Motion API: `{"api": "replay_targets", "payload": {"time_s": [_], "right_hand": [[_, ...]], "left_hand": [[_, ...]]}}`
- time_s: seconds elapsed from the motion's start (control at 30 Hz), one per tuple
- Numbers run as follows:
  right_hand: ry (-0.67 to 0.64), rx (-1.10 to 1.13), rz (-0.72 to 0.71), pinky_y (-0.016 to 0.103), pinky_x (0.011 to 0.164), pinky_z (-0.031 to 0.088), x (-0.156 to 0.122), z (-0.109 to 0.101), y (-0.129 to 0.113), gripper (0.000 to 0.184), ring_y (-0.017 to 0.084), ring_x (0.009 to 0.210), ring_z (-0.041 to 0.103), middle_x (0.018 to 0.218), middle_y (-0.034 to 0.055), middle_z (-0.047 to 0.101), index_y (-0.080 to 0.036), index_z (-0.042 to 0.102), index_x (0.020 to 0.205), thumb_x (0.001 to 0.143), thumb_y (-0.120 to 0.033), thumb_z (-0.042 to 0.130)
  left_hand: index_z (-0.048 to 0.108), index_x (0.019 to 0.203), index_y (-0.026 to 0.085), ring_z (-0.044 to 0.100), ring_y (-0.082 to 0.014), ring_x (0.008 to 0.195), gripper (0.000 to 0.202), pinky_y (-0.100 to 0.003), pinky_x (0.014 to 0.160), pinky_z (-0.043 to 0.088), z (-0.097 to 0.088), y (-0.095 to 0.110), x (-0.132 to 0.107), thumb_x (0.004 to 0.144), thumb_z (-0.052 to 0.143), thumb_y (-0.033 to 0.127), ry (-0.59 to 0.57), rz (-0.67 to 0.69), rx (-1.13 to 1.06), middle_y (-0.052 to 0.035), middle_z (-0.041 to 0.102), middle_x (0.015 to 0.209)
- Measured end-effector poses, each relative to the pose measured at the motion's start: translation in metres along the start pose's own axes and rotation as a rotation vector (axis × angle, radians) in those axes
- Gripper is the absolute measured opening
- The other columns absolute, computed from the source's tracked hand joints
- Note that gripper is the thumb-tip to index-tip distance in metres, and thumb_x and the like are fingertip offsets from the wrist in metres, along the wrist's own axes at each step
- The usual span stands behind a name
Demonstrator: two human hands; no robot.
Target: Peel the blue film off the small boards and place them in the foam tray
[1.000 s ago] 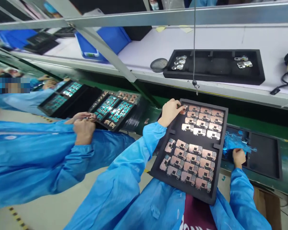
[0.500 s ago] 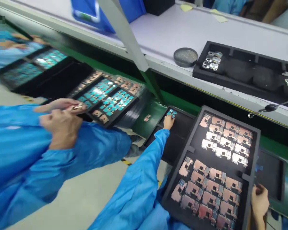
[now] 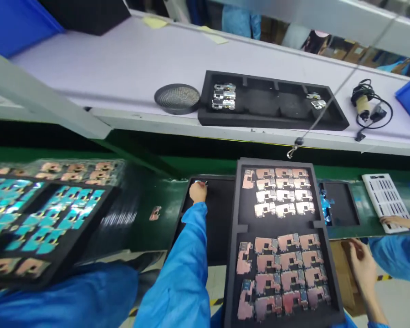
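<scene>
My left hand (image 3: 198, 192) reaches forward into a shallow black foam tray (image 3: 218, 228) on the green belt. Its fingertips are closed on a small blue-filmed part (image 3: 200, 183) at the tray's far edge. A larger black foam tray (image 3: 233, 264) lies close to me, with two compartments full of copper-coloured stamped parts (image 3: 280, 262). My right hand (image 3: 362, 269) hovers just right of this tray's edge, over a cardboard box (image 3: 338, 248). That hand is blurred and I cannot make out its fingers.
Stacked trays of teal-filmed parts (image 3: 48, 214) fill the left. A loose copper part (image 3: 155, 212) lies on the belt. Blue film scraps (image 3: 324, 200) sit in a tray on the right. A co-worker's hand (image 3: 396, 222) rests on a white tray (image 3: 384, 196). A long black tray (image 3: 269, 114), mesh dish (image 3: 177, 98) and cabled tool (image 3: 364, 105) are on the shelf.
My left hand left the top corner of the parts tray and carried a blue-filmed part into the tray to its left. My right hand drew back from the blue scraps.
</scene>
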State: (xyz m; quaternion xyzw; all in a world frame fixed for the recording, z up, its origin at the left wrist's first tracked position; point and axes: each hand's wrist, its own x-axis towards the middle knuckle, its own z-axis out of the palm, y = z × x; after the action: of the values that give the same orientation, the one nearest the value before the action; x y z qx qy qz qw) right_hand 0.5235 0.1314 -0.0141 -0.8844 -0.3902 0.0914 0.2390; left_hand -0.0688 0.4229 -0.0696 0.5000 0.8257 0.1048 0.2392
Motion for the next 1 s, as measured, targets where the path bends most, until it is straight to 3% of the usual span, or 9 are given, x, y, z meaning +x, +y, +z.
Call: {"api": "replay_targets", "payload": {"time_s": [0.1, 0.2, 0.3, 0.4, 0.5, 0.63, 0.77, 0.87, 1.0], "right_hand": [[0.156, 0.146, -0.18, 0.051, 0.081, 0.061, 0.001, -0.025, -0.08, 0.053, 0.034, 0.082, 0.076, 0.104, 0.0152, 0.083, -0.021, 0.079, 0.117, 0.095, -0.066, 0.063], [0.092, 0.325, -0.501, 0.042, 0.076, 0.061, -0.01, -0.051, -0.174, 0.03, 0.025, 0.079, 0.075, 0.108, 0.0105, 0.082, -0.023, 0.081, 0.115, 0.103, -0.048, 0.069], [-0.219, 0.507, -0.802, 0.037, 0.074, 0.062, -0.031, -0.062, -0.255, 0.02, 0.023, 0.09, 0.077, 0.109, 0.0087, 0.081, -0.025, 0.08, 0.121, 0.106, -0.034, 0.069], [-0.583, 0.642, -1.0, 0.03, 0.064, 0.059, -0.056, -0.054, -0.304, 0.031, 0.017, 0.081, 0.074, 0.113, 0.0077, 0.08, -0.024, 0.073, 0.136, 0.106, -0.033, 0.07], [-0.786, 0.744, -0.97, 0.026, 0.06, 0.057, -0.071, -0.04, -0.318, 0.031, 0.014, 0.075, 0.07, 0.108, 0.0054, 0.079, -0.021, 0.072, 0.129, 0.103, -0.037, 0.076], [-0.827, 0.791, -0.881, 0.026, 0.066, 0.056, -0.071, -0.034, -0.308, 0.015, 0.014, 0.076, 0.069, 0.088, 0.0013, 0.076, -0.02, 0.074, 0.098, 0.104, -0.034, 0.076], [-0.699, 0.757, -0.951, 0.029, 0.074, 0.057, -0.066, -0.033, -0.295, 0.021, 0.016, 0.077, 0.07, 0.087, 0.0024, 0.077, -0.019, 0.074, 0.096, 0.11, -0.03, 0.064], [-0.566, 0.707, -1.019, 0.03, 0.078, 0.059, -0.067, -0.028, -0.285, 0.024, 0.017, 0.081, 0.071, 0.091, 0.0046, 0.077, -0.019, 0.075, 0.101, 0.114, -0.027, 0.055], [-0.354, 0.647, -1.062, 0.035, 0.087, 0.064, -0.07, -0.021, -0.276, 0.018, 0.021, 0.099, 0.074, 0.112, 0.0092, 0.077, -0.023, 0.077, 0.121, 0.111, -0.024, 0.062]], "left_hand": [[0.072, 0.109, 0.01, 0.076, -0.0269, 0.096, 0.019, -0.033, 0.082, 0.06, -0.036, -0.006, -0.048, 0.098, 0.06, 0.02, 0.093, -0.08, -0.149, -0.0127, 0.077, 0.092], [0.074, 0.111, 0.016, 0.077, -0.0221, 0.097, 0.025, -0.029, 0.081, 0.062, -0.081, -0.003, -0.139, 0.103, 0.061, 0.037, 0.166, -0.052, -0.395, -0.0104, 0.081, 0.106], [0.079, 0.099, 0.021, 0.077, -0.0234, 0.089, 0.026, -0.032, 0.078, 0.063, -0.115, 0.03, -0.238, 0.09, 0.081, 0.046, 0.099, 0.082, -0.867, -0.0069, 0.082, 0.1], [0.081, 0.094, 0.024, 0.076, -0.0227, 0.085, 0.022, -0.033, 0.079, 0.064, -0.127, 0.076, -0.304, 0.087, 0.087, 0.044, -0.081, 0.138, -0.975, -0.0032, 0.08, 0.091], [0.083, 0.093, 0.024, 0.076, -0.0228, 0.088, 0.017, -0.033, 0.083, 0.063, -0.123, 0.106, -0.331, 0.089, 0.085, 0.041, -0.214, 0.202, -0.976, -0.0028, 0.079, 0.093], [0.085, 0.093, 0.027, 0.07, -0.021, 0.085, 0.01, -0.031, 0.075, 0.057, -0.112, 0.121, -0.34, 0.093, 0.08, 0.035, -0.159, 0.325, -0.889, -0.0028, 0.077, 0.094], [0.087, 0.094, 0.029, 0.061, -0.0194, 0.074, 0.01, -0.033, 0.07, 0.05, -0.105, 0.127, -0.341, 0.096, 0.078, 0.031, -0.054, 0.437, -0.74, -0.0022, 0.073, 0.087], [0.087, 0.093, 0.028, 0.063, -0.0203, 0.076, 0.01, -0.033, 0.07, 0.05, -0.098, 0.132, -0.34, 0.095, 0.079, 0.033, -0.081, 0.418, -0.748, -0.0024, 0.073, 0.086], [0.087, 0.095, 0.027, 0.07, -0.0214, 0.085, 0.011, -0.032, 0.076, 0.056, -0.089, 0.138, -0.336, 0.093, 0.08, 0.036, -0.138, 0.365, -0.831, -0.003, 0.075, 0.091]]}}
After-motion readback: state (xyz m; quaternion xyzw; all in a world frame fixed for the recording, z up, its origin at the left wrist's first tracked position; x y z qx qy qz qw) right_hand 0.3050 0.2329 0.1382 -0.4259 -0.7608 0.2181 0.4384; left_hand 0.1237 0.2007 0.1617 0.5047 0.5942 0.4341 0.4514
